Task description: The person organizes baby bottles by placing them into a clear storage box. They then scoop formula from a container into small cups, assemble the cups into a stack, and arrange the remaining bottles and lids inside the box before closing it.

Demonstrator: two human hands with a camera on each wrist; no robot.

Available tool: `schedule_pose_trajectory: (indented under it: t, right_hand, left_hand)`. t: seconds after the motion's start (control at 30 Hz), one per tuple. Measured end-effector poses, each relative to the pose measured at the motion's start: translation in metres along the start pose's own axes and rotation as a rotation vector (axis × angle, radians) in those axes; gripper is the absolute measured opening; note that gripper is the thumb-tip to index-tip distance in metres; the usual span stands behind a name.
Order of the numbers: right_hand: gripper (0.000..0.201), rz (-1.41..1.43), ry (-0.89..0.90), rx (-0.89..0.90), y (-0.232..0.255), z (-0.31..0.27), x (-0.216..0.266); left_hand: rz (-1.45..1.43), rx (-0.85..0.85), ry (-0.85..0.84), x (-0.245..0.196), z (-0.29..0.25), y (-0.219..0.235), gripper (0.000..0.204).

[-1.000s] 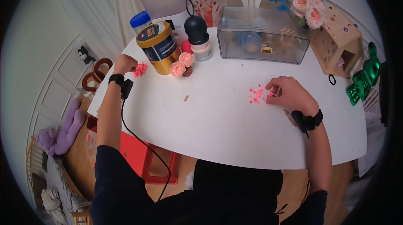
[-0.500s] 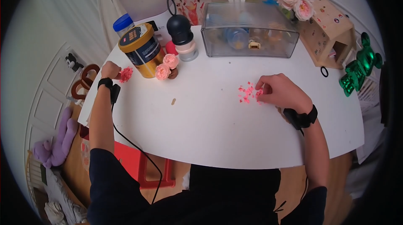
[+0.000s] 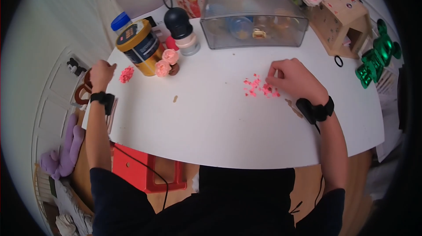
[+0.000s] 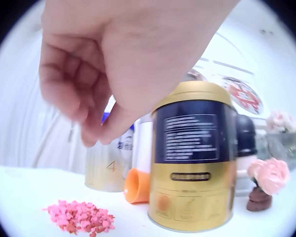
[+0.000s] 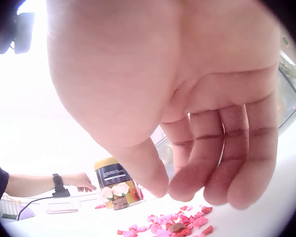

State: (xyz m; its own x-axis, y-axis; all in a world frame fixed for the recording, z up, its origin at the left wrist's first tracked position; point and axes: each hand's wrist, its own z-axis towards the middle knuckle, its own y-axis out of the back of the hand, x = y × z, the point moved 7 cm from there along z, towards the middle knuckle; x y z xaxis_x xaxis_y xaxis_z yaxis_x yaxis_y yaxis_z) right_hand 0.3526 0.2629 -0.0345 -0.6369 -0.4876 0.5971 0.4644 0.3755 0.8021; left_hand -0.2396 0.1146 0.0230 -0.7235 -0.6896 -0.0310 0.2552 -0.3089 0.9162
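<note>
White tabletop (image 3: pixel 211 126) bears a gold-and-navy canister (image 3: pixel 144 53): left of it, crumbly pink heap (image 4: pixel 81 217), left hand (image 3: pixel 102 75) loosely bent, seemingly empty; right, jagged pink flakes (image 3: pixel 266 90), right hand (image 3: pixel 296 77) barely parted, nothing visible held. Fingertip picking appears in hand; another pick calls for a light pinch.

Soft, fairly dim light falls evenly on the white table (image 3: pixel 211 126) between the hands in the head view, with a faint shadow beside the left hand (image 3: pixel 102 75) and forearm, and glints on the green figure (image 3: pixel 380 55) beyond the right hand (image 3: pixel 299 77). Both wrist views are brighter: pale haze behind the left hand, its fingertips blurred; blown-out white left of the right hand. Dark, rounded corners frame every view, and the head view bends straight lines outward.
</note>
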Motion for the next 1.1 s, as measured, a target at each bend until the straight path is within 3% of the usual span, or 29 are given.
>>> schedule_pose_trajectory:
  t: [0.03, 0.1, 0.17, 0.27, 0.33, 0.4, 0.47, 0.57, 0.67, 0.77, 0.87, 1.1]
  right_hand:
    - [0.024, -0.034, 0.029, -0.044, 0.003, 0.002, -0.003]
    - [0.024, -0.019, 0.057, -0.088, 0.005, 0.008, -0.015]
    - [0.025, -0.016, 0.009, -0.110, 0.010, 0.011, -0.024]
    - [0.024, 0.008, 0.009, -0.183, 0.014, 0.011, -0.029]
    - [0.024, 0.009, 0.013, -0.208, 0.015, 0.012, -0.032]
    - [0.023, -0.013, -0.006, -0.198, 0.012, 0.012, -0.034]
    - [0.021, -0.053, 0.013, -0.195, 0.011, 0.012, -0.039]
    - [0.020, -0.105, 0.008, -0.190, 0.011, 0.012, -0.045]
    - [0.022, -0.145, 0.060, -0.215, 0.009, 0.012, -0.045]
    - [0.022, -0.167, 0.004, -0.174, 0.003, 0.014, -0.045]
    - [0.021, -0.200, -0.002, -0.166, 0.000, 0.013, -0.045]
    - [0.021, -0.247, -0.014, -0.199, 0.002, 0.010, -0.041]
  left_hand:
    - [0.109, -0.206, -0.113, -0.026, -0.021, 0.028, 0.037]
    - [0.041, -0.247, -0.137, -0.077, -0.065, 0.073, 0.040]
    - [-0.045, -0.269, -0.299, -0.126, -0.100, 0.093, 0.042]
    - [-0.435, -0.040, -0.591, -0.206, -0.152, 0.084, 0.037]
    - [-0.409, 0.196, -0.726, -0.257, -0.183, 0.062, 0.023]
    - [-0.429, 0.230, -0.927, -0.300, -0.208, 0.046, 0.017]
    - [-0.497, 0.144, -1.169, -0.330, -0.224, 0.039, 0.018]
    - [-0.438, 0.276, -1.208, -0.360, -0.230, 0.024, 0.019]
    - [-0.449, 0.487, -1.111, -0.380, -0.234, 0.014, 0.017]
    - [-0.489, 0.546, -1.074, -0.394, -0.238, 0.013, 0.016]
    - [-0.532, 0.577, -1.109, -0.403, -0.249, 0.018, 0.015]
    - [-0.523, 0.432, -0.935, -0.412, -0.237, 0.019, 0.024]
